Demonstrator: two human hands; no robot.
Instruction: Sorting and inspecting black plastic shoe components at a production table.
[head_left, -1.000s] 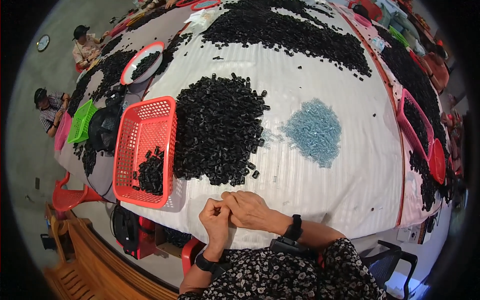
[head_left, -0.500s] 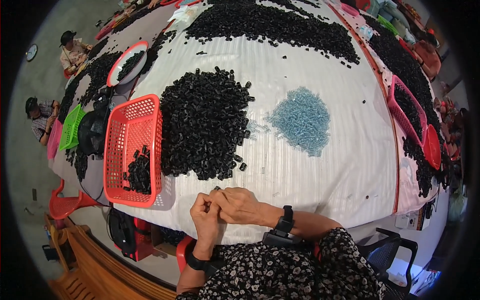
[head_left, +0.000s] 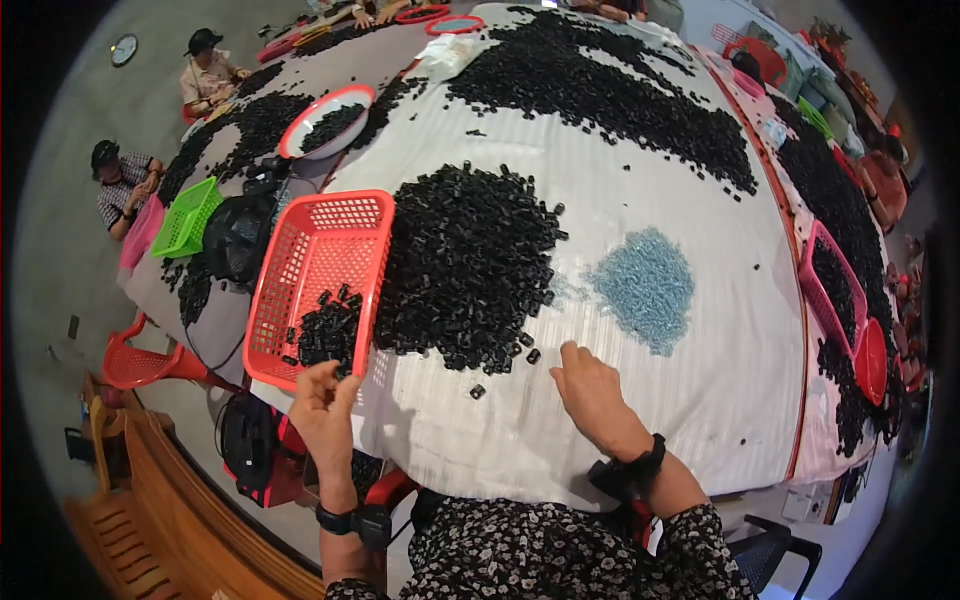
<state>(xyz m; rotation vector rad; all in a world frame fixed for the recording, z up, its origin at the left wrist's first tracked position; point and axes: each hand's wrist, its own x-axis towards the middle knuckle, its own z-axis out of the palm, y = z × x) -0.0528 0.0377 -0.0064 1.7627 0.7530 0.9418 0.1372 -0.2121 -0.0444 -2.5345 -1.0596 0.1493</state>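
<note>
Left hand (head_left: 322, 405) grip looks pinched narrow by the red basket (head_left: 318, 280) corner; can't tell if it's holding a piece. Right hand (head_left: 592, 390) lies open, fingers spread on the ribbed white surface (head_left: 640, 420). I'd say early days: few black plastic bits in the basket, big knobbly pile (head_left: 468, 262) left beside it.

Bright, even light on the white table (head_left: 640, 420), soft shadows under both hands, focus sharp mid-frame, straight edges bending hard toward the black fisheye rim.
</note>
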